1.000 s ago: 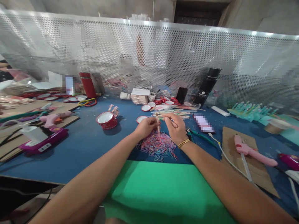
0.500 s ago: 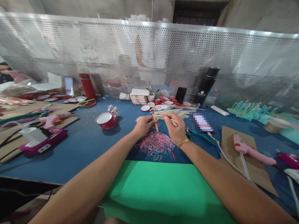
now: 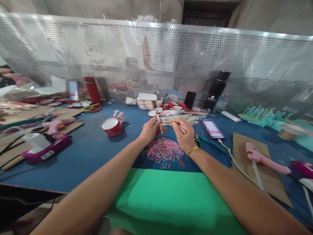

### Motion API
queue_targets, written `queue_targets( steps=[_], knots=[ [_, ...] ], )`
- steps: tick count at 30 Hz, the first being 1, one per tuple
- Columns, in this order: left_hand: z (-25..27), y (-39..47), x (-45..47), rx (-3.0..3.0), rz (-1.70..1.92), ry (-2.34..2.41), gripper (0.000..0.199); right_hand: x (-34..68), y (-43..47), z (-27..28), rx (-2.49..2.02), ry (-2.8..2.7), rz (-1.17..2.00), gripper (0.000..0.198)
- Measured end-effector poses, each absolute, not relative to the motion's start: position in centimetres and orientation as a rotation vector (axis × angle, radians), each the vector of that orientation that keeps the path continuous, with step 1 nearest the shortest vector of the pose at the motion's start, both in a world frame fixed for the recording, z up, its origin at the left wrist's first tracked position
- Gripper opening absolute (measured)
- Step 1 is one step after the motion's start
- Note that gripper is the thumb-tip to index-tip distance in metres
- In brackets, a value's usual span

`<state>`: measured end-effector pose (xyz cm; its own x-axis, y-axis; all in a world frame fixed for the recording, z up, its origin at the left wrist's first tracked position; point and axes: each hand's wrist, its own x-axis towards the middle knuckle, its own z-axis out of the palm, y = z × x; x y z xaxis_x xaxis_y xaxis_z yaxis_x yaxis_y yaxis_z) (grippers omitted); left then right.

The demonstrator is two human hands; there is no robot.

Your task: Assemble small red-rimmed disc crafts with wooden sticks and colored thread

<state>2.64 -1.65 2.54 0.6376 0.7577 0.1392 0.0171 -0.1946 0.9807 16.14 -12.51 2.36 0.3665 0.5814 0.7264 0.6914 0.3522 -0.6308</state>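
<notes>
My left hand [image 3: 148, 132] pinches a flat wooden craft stick [image 3: 157, 117], which stands up tilted between thumb and fingers. Close by on the right, my right hand [image 3: 185, 135] is closed with its fingers curled in. Something slim and pale may be in its grip, but I cannot make it out. The two hands are apart. Below them lies a loose heap of thin, multicoloured rubber bands or cords [image 3: 164, 150]. Behind the hands a bundle of thin sticks [image 3: 188, 119] is spread on the blue table [image 3: 85, 147].
On the left stands a stack of red-rimmed white discs [image 3: 111, 127]. A pink glue gun [image 3: 264, 158] rests on cardboard at right. Green-handled pliers [image 3: 211, 144] lie beside my right wrist. Bottles, red [image 3: 92, 90] and black [image 3: 217, 91], stand before the perforated metal screen [image 3: 110, 49].
My left hand has tipped the craft stick up and leftward, away from the heap of bands. The right hand stays nearly in place.
</notes>
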Motion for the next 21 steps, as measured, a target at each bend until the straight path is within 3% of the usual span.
queue_targets(
  steps=[7,21],
  knots=[
    [2.0,-0.9,2.6,1.972,0.767,0.597,0.04,16.2,-12.4,2.3,-1.329,-1.304,-0.121,0.021],
    [1.3,-0.5,2.6,1.879,0.64,0.64,0.045,15.8,-12.8,2.7,-1.306,-1.309,-0.073,0.019]
  ],
)
